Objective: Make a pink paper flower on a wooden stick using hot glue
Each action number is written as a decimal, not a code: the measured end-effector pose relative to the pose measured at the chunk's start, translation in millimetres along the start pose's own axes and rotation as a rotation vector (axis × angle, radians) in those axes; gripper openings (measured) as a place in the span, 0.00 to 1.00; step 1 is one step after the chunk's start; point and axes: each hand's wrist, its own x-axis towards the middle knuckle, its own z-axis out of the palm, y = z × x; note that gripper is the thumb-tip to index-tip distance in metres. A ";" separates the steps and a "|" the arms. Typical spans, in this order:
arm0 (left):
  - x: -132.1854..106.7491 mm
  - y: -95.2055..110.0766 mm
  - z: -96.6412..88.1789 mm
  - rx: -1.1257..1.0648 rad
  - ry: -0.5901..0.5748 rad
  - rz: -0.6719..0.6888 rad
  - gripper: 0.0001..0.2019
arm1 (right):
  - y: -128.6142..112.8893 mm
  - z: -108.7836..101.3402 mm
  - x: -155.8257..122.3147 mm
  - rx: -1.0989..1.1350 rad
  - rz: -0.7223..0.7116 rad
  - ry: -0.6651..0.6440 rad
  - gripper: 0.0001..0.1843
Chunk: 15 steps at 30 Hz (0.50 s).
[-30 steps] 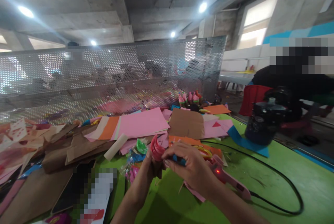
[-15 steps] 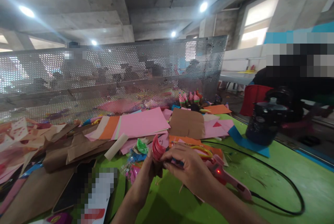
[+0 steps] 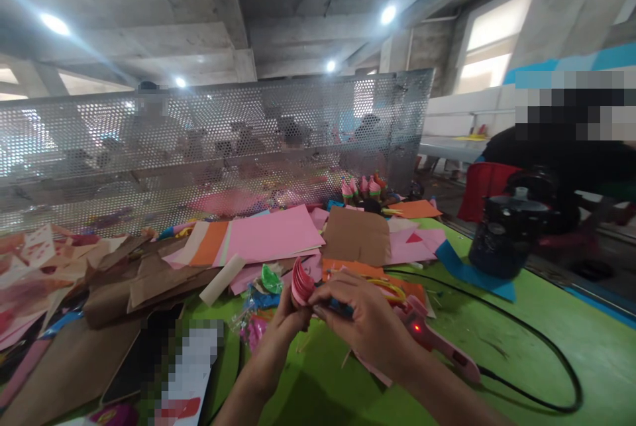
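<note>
My left hand [image 3: 281, 336] is closed round the base of a pink layered paper swirl [image 3: 301, 281], its pointed tip upward. From the right, my right hand [image 3: 365, 317] pinches at the lower side of the same swirl, its fingertips touching it near the left fingers. The underside of the swirl is hidden by my hands. A pink glue gun [image 3: 442, 341] with a lit red light lies on the green table [image 3: 527, 340] just right of my right hand. Green foil [image 3: 271, 279] and a magenta wrapped piece [image 3: 254, 330] lie behind and left of my left hand.
Pink sheets [image 3: 271, 234], brown paper [image 3: 355, 235] and a pale roll [image 3: 221, 280] lie beyond my hands. Several pink-topped cones [image 3: 368, 189] stand by the perforated metal screen [image 3: 218, 148]. A black cable [image 3: 561, 353] loops right, near a dark jug [image 3: 509, 234]. A person sits at right.
The swirl has turned slightly in my fingers, showing more of its layered side. Both hands stay in nearly the same place.
</note>
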 end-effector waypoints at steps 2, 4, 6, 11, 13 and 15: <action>-0.9 7.2 3.6 0.097 -0.001 0.012 0.14 | 0.0 -4.0 0.9 0.032 0.006 0.016 0.09; -0.8 10.8 5.8 0.200 -0.005 0.037 0.15 | -0.4 -8.1 1.7 0.044 0.000 0.042 0.07; 0.3 10.3 6.0 0.293 0.011 0.069 0.17 | -0.7 -11.8 2.1 0.048 -0.009 0.081 0.07; 1.1 5.7 3.0 0.333 0.068 0.178 0.17 | -1.1 -18.8 2.5 0.084 0.038 0.176 0.06; 0.0 5.5 1.5 0.267 0.073 0.179 0.17 | -2.6 -20.5 2.4 0.104 0.060 0.166 0.07; 0.9 4.4 -0.9 0.147 0.058 0.117 0.18 | -4.9 -21.9 1.7 0.129 0.070 0.140 0.08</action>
